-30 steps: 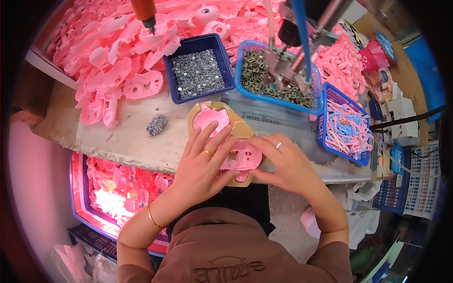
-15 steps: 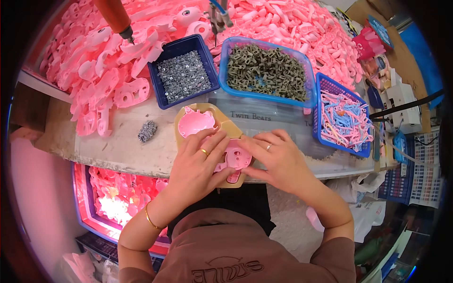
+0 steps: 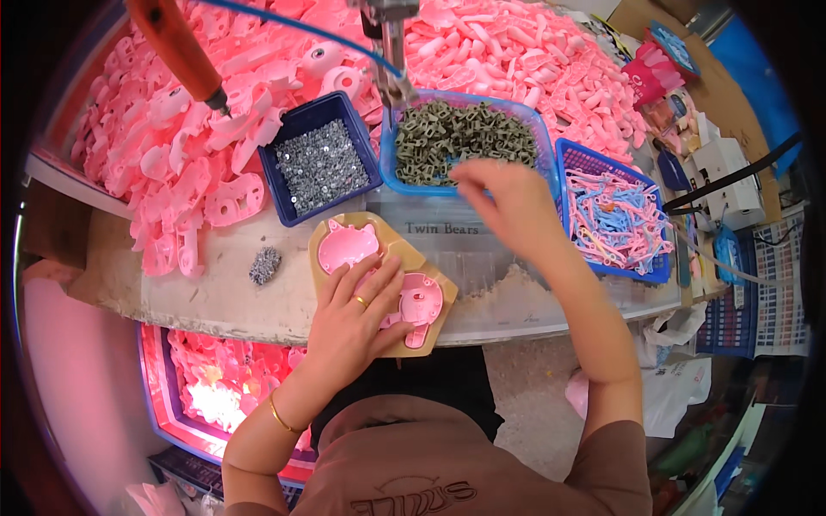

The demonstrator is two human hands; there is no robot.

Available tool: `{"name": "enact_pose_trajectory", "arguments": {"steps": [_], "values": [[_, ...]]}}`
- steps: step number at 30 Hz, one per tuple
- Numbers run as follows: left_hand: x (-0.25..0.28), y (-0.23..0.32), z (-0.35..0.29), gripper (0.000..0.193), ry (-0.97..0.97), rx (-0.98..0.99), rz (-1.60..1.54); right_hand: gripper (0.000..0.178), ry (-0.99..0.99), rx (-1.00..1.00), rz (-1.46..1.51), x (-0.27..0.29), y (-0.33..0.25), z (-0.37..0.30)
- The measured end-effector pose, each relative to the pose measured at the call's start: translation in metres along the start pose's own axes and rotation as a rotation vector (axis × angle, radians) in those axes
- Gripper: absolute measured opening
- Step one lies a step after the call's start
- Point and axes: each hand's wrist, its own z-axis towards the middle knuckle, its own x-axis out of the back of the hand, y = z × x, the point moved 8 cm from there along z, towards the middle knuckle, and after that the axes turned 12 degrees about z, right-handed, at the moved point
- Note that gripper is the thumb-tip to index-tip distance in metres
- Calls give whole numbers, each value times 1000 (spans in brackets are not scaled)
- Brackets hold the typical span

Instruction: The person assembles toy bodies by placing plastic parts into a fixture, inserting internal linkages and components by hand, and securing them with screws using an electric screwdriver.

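A tan jig [image 3: 440, 325] lies on the bench near its front edge, with pink plastic shells set in its hollows. One rounded pink shell [image 3: 346, 248] sits at the upper left of the jig; another pink shell [image 3: 422, 297] sits at the lower right. My left hand [image 3: 360, 301] rests flat across the jig between them, fingers stretched out and partly hiding the shells. Over the near edge of a light-blue tub [image 3: 404, 187] of small olive-green clips [image 3: 465, 138] is my right hand [image 3: 508, 202], fingers bent and thumb apart. Nothing shows in it.
Left of the tub stands a dark-blue bin [image 3: 292, 215] of small metal screws, with a small heap of screws [image 3: 265, 266] on the bench. A blue basket [image 3: 615, 268] holds pink and blue strips. An orange power driver [image 3: 176, 52] hangs above piled pink parts [image 3: 206, 155].
My right hand has left the pink shell and moved up and right to the tub of clips. The left hand stays on the jig.
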Motion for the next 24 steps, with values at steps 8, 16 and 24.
{"name": "enact_pose_trajectory", "arguments": {"steps": [8, 16, 24], "values": [[-5, 0, 0, 60, -11, -6, -25, 19, -208, -139, -139, -44, 56, 56], [13, -1, 9, 61, 6, -24, -38, 11, -140, -444, 600, -6, 90, 45], [22, -1, 49, 52, 88, 122, -372, 12, -309, -298, 785, -19, 6, -10]]}}
